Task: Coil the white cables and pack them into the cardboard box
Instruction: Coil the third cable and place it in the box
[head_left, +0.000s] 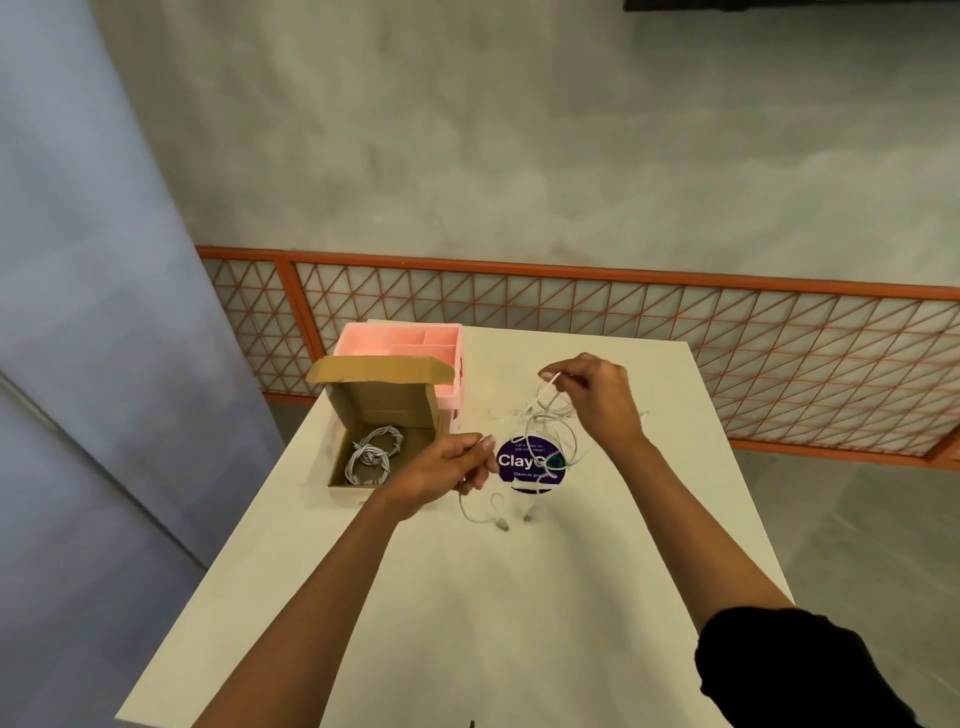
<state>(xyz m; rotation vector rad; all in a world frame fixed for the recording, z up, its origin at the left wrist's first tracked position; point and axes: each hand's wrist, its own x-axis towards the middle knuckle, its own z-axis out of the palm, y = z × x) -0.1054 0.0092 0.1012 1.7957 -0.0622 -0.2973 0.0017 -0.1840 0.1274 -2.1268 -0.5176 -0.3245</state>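
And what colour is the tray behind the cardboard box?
The tray is pink, clearest in the head view.

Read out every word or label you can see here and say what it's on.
"ClayC": large white letters on the round dark purple sticker on the white table; its end is hidden behind the loose white cable.
Small lines above and below it: too blurred to read.
No text visible on the brown cardboard box or the pink plastic organiser.

The cardboard box (382, 415) stands open, lid up, just left of the left hand (447, 467), with coiled white cables (371, 452) inside. A loose white cable (545, 389) hangs in tangled loops from the right hand (597, 395) to the left hand. Both hands pinch it, and its ends trail on the worktop (467, 597) below the left hand.
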